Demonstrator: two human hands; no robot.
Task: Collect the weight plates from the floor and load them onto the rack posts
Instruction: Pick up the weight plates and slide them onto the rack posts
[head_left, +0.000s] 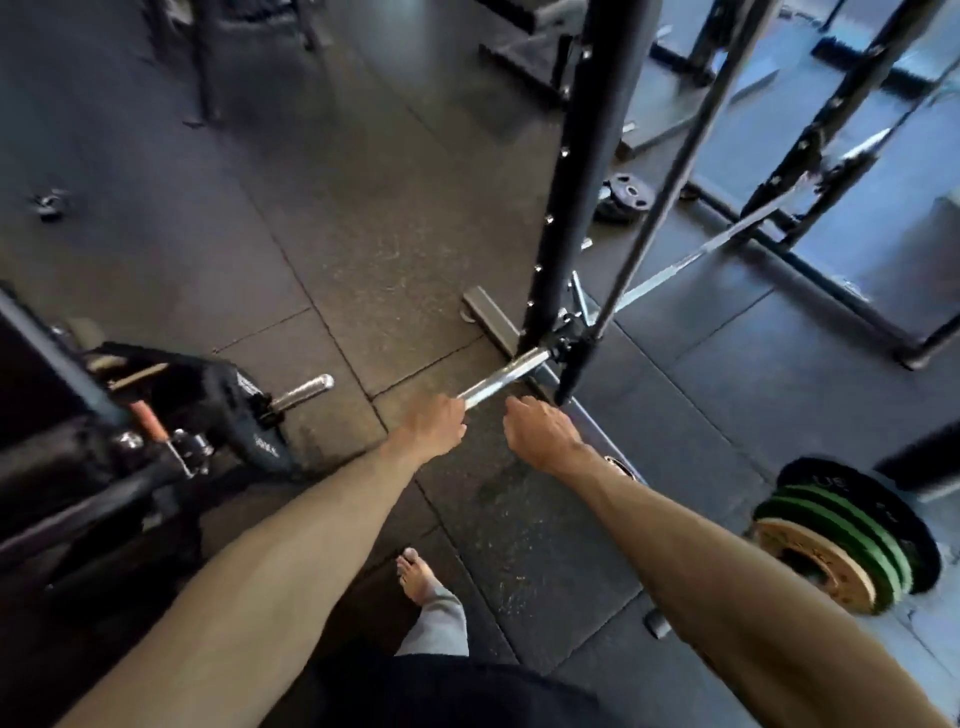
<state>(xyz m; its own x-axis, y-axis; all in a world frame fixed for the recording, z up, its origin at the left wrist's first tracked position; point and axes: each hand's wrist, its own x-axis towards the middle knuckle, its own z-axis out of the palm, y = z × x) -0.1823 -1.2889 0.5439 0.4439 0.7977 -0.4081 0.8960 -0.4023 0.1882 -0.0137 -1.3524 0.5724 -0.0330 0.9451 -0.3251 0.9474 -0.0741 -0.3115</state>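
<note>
A chrome bar sleeve (506, 373) sticks out towards me from the base of the black rack upright (582, 182). My left hand (435, 423) grips its near end. Just to the right, my right hand (540, 431) hovers with curled fingers and nothing visible in it. A small black weight plate (623, 196) lies on the floor behind the upright. At the right edge stands a stack of green, black and tan plates (841, 540). On the left, a black plate (244, 410) sits on a short chrome post (305, 387).
The bar's long shaft (727, 240) runs back right through the rack frame. A slanted black strut (670, 171) crosses in front of it. A small dark clamp-like item (49, 202) lies on the far-left floor. My bare foot (415, 571) stands on the rubber mats.
</note>
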